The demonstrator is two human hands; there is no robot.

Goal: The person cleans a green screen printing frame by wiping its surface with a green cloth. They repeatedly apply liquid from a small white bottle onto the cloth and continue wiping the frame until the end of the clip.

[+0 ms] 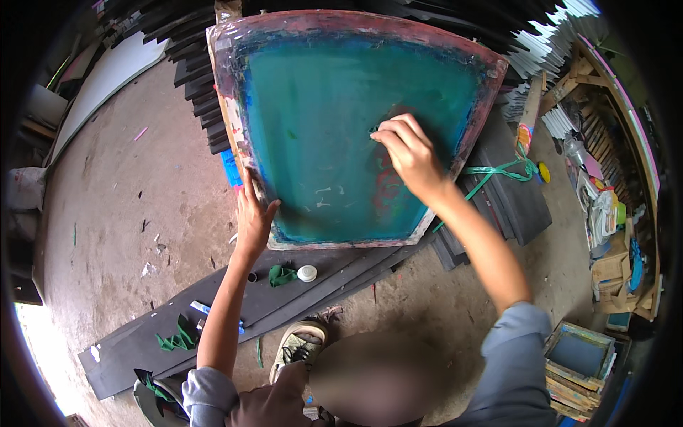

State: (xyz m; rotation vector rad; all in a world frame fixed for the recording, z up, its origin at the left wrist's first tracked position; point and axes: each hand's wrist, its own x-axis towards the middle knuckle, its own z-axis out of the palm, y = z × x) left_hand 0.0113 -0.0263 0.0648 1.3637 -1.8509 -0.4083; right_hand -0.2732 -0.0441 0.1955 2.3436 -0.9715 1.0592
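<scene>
In the head view, a large screen-printing frame [356, 128] with a teal mesh and a paint-stained wooden border leans tilted on stacks of dark sheets [509, 192], its lower edge nearest the person. The left hand [254, 217] lies against the frame's lower left corner, fingers spread and thumb out, bracing the border rather than closing around it. The right hand [409, 153] rests on the mesh right of centre, fingers curled together and fingertips pressed to the surface just above a reddish smear; whether it pinches something small I cannot tell. Below the frame, long dark boards [235, 313] lie on the dirt floor [121, 213], carrying a white round cap [306, 273], a crumpled green scrap [282, 275] just beside it, and green strips [178, 336] further left. A smaller frame [578, 354] sits on a stack at lower right.
</scene>
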